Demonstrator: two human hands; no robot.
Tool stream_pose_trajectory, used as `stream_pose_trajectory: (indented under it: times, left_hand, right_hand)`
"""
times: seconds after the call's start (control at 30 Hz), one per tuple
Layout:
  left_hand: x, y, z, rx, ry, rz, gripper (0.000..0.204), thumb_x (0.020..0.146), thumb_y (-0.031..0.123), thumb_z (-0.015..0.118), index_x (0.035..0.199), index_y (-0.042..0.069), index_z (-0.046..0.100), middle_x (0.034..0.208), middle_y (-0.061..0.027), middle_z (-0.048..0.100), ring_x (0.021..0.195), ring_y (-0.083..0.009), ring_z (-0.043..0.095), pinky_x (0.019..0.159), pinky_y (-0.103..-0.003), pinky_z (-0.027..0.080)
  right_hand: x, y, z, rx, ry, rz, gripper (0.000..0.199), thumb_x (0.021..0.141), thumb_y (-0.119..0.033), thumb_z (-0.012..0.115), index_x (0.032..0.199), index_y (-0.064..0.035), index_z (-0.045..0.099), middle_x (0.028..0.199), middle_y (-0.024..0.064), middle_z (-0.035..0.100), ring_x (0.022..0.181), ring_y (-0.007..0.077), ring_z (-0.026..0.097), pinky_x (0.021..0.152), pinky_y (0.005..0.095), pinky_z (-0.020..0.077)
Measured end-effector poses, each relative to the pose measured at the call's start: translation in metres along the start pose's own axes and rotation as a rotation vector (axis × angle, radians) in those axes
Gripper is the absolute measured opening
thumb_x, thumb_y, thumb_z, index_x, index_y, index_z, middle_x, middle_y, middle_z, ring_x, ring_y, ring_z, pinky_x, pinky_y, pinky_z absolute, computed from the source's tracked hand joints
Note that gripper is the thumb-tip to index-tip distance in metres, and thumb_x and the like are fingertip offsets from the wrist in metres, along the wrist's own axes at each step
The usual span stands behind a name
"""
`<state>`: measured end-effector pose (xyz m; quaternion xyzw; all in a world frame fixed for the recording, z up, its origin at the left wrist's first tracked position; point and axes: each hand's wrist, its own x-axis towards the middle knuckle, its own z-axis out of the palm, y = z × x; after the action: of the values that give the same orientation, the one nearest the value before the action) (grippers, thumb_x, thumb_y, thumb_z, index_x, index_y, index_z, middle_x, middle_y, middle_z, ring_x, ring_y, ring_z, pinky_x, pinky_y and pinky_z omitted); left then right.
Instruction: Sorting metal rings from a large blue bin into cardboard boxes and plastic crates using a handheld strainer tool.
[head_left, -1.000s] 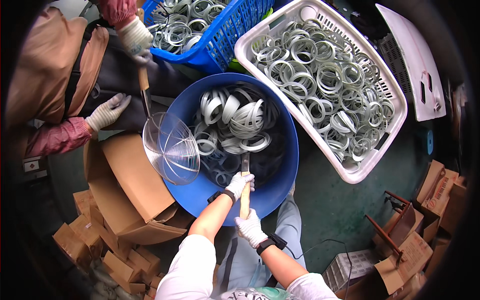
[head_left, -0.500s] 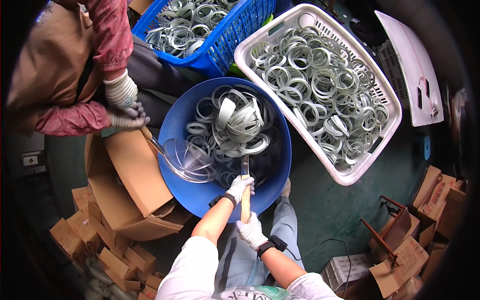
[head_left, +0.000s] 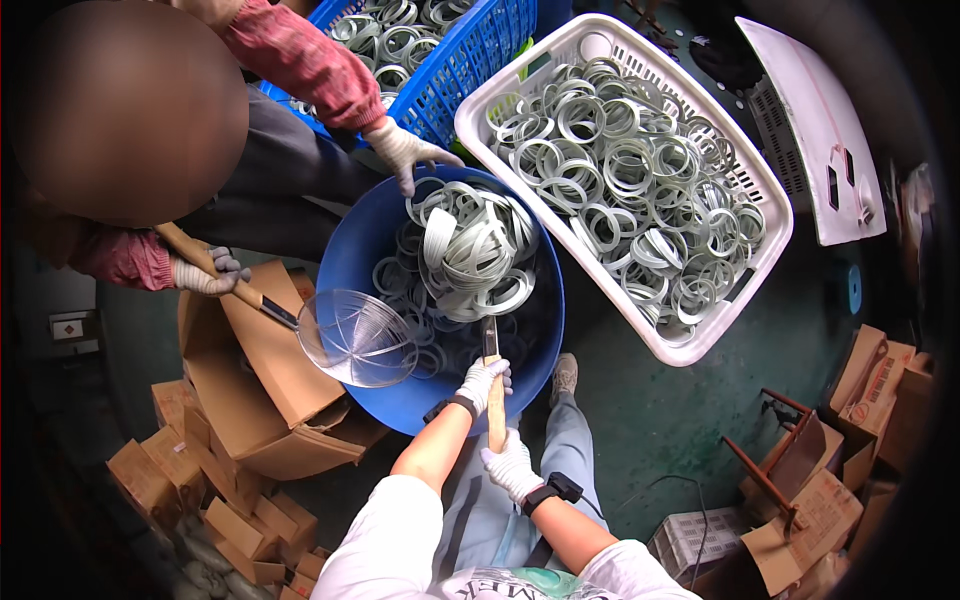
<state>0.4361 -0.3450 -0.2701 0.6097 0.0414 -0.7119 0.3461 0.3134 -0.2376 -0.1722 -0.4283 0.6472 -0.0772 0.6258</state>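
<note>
1. As I look down past the person's white sleeves, the left hand point(head_left: 482, 386) is wrapped around the upper part of a wooden handle point(head_left: 497, 425), its white knitted glove tight on the wood.
2. The right hand point(head_left: 513, 468) is clamped on the lower end of that same handle, nearer the person's body, with a black strap point(head_left: 540, 496) around its wrist.
3. A metal shank point(head_left: 490, 337) runs from the handle to a big heap of pale rings point(head_left: 480, 250); they cover the tool's head, so I can't fairly make out its shape from here.
4. The heap sits over a round blue tub point(head_left: 350, 245), with more rings lying lower inside.
5. Over on the left, a co-worker in a red sleeve point(head_left: 310, 65) grips the handle of a wire strainer point(head_left: 358, 338) with one gloved hand point(head_left: 208, 277); its round bowl overlaps the tub's left rim.
6. The co-worker's other hand point(head_left: 408, 155), fingers spread, is by the tub's far rim, near the heap.
7. To the tub's right stands a white basket point(head_left: 680, 350), set at a slant and full of similar rings; beyond the tub, a blue basket point(head_left: 460, 82) carries more.
8. A cardboard box point(head_left: 275, 345) with spread flaps stands just beside the tub, smaller cartons point(head_left: 160, 465) near it, and green floor point(head_left: 645, 430) shows on the other side.
</note>
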Motion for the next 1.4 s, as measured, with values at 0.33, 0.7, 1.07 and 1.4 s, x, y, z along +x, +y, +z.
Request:
stream_pose_trajectory:
  times: [0.33, 0.7, 1.07, 1.4]
  left_hand:
    - [-0.013, -0.008, 0.020, -0.036, 0.030, 0.036, 0.019, 0.083, 0.015, 0.068, 0.093, 0.011, 0.052, 0.073, -0.0055, 0.058, 0.056, -0.0180, 0.058, 0.050, -0.035, 0.054]
    - [-0.034, -0.038, 0.028, -0.135, 0.089, 0.018, 0.017, 0.083, 0.012, 0.067, 0.089, 0.010, 0.051, 0.071, -0.0048, 0.055, 0.056, -0.0168, 0.055, 0.047, -0.034, 0.051]
    - [-0.071, -0.044, 0.032, -0.164, 0.144, 0.054, 0.017, 0.082, 0.013, 0.068, 0.091, 0.008, 0.054, 0.072, -0.0073, 0.058, 0.059, -0.0205, 0.059, 0.052, -0.037, 0.055]
    - [-0.100, -0.063, 0.022, -0.194, 0.104, 0.055, 0.016, 0.083, 0.013, 0.066, 0.089, 0.009, 0.053, 0.072, -0.0055, 0.056, 0.056, -0.0185, 0.057, 0.048, -0.036, 0.055]
  right_hand:
    - [-0.011, 0.006, -0.031, -0.030, -0.077, -0.033, 0.054, 0.073, -0.024, 0.067, 0.115, 0.0005, 0.044, 0.080, 0.0176, 0.061, 0.070, 0.0306, 0.064, 0.066, 0.0388, 0.0517]
    - [-0.037, 0.016, -0.059, -0.139, -0.110, -0.070, 0.056, 0.073, -0.025, 0.067, 0.117, 0.0013, 0.044, 0.081, 0.0195, 0.062, 0.072, 0.0343, 0.064, 0.065, 0.0393, 0.0514]
    - [-0.058, 0.027, -0.065, -0.043, -0.182, -0.046, 0.050, 0.075, -0.020, 0.067, 0.116, 0.0005, 0.046, 0.076, 0.0118, 0.061, 0.058, 0.0200, 0.061, 0.050, 0.0326, 0.0494]
    - [-0.102, 0.018, -0.064, -0.084, -0.183, -0.001, 0.053, 0.074, -0.024, 0.069, 0.116, 0.0013, 0.048, 0.081, 0.0152, 0.063, 0.066, 0.0231, 0.064, 0.059, 0.0338, 0.0512]
